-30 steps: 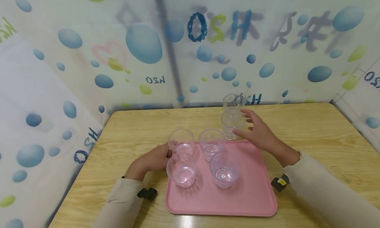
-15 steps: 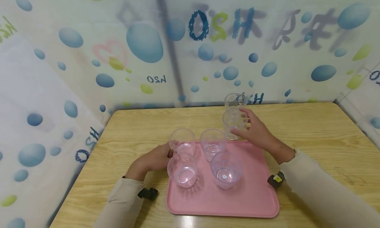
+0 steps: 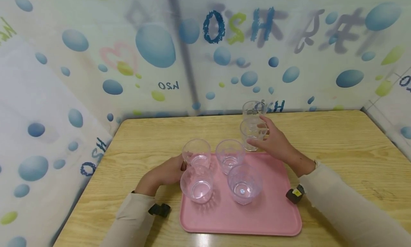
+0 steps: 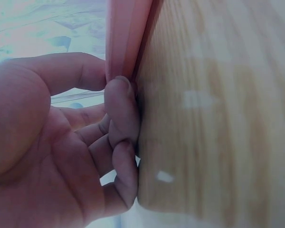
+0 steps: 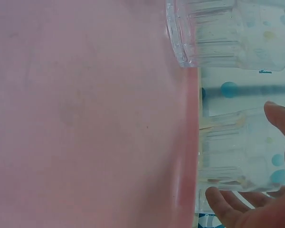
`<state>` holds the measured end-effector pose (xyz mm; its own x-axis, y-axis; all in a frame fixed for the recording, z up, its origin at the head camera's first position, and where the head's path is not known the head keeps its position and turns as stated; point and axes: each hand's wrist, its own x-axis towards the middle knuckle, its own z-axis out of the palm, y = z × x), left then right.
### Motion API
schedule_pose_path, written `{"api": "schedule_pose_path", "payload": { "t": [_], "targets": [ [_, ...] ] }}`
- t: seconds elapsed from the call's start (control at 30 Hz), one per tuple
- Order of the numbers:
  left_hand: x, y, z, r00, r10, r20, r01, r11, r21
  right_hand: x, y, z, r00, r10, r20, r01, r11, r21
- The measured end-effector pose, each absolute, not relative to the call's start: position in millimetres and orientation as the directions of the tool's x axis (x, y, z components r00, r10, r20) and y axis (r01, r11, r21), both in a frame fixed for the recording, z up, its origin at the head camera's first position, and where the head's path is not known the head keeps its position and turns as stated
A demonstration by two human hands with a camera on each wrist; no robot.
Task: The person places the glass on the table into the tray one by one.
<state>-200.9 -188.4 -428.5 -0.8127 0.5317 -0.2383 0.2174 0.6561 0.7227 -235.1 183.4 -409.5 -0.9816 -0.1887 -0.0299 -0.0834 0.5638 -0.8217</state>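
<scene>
My left hand [image 3: 170, 170] is at the left side of a pink tray [image 3: 237, 218]. In the left wrist view its thumb lies against the tray's edge [image 4: 126, 42] and the curled fingers are underneath, close to the wooden tabletop. The right hand [image 3: 277, 140] reaches around the right side of a clear plastic cup [image 3: 252, 132] behind the tray, thumb in front, fingers spread at the far side. Whether it touches the cup, I cannot tell. Several clear cups stand upright on the tray, including a front left cup [image 3: 197, 186] and a front right cup [image 3: 244, 186].
Another clear cup [image 3: 253, 109] stands farther back, behind the one at my right hand. The wooden table [image 3: 154, 132] ends at a wall covering [image 3: 205, 68] printed with blue and green drops. The back cups on the tray stand near its far edge.
My right hand has moved slightly left, farther around the clear cup behind the tray. The left hand, the tray and the cups look unmoved.
</scene>
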Motion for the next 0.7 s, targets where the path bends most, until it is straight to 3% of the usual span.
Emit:
{"api": "schedule_pose_path", "payload": {
  "t": [0.7],
  "targets": [
    [-203.6,-189.9,-429.9,-0.817,0.535,-0.215,0.254,0.668,0.699,-204.6,192.0,-399.5,-0.986,-0.162,0.027,-0.108,0.517,-0.849]
  ]
}}
